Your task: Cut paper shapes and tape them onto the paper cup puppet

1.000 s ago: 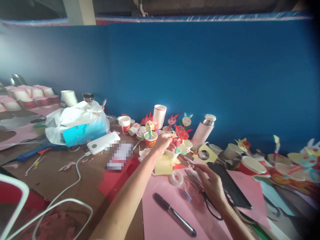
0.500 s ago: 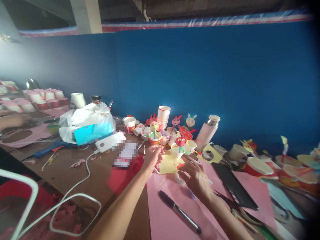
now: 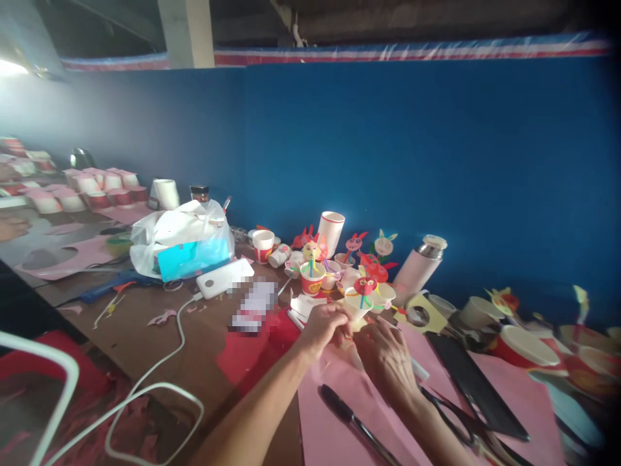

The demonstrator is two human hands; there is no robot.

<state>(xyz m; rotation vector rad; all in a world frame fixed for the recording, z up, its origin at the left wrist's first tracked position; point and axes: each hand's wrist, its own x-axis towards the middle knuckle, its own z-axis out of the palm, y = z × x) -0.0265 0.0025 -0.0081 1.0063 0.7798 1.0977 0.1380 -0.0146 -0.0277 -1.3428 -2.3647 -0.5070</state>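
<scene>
My left hand [image 3: 326, 331] and my right hand [image 3: 387, 356] meet over a pink paper sheet [image 3: 323, 430], both with fingers bent inward. Whatever sits between the fingertips is too small and covered to make out. Just beyond them stands a white paper cup [image 3: 357, 309] with a red paper face on coloured straws. A red cup [image 3: 312, 279] with a yellow face is behind and to the left. Below the hands a black marker [image 3: 354, 421] lies on the pink sheet. Scissors [image 3: 451, 417] lie partly under my right forearm.
A phone [image 3: 255, 305] and a white power bank [image 3: 226, 278] with a cable are on the left, near a plastic bag [image 3: 145, 243]. To the right are a black flat case [image 3: 478, 382], a pink thermos [image 3: 418, 270] and several paper cups. Another person's hand [image 3: 13, 228] shows far left.
My hands have come together; my left hand moved right, away from the red cup, and its fingers have curled. White scraps left of it are now uncovered. The view has shifted slightly left.
</scene>
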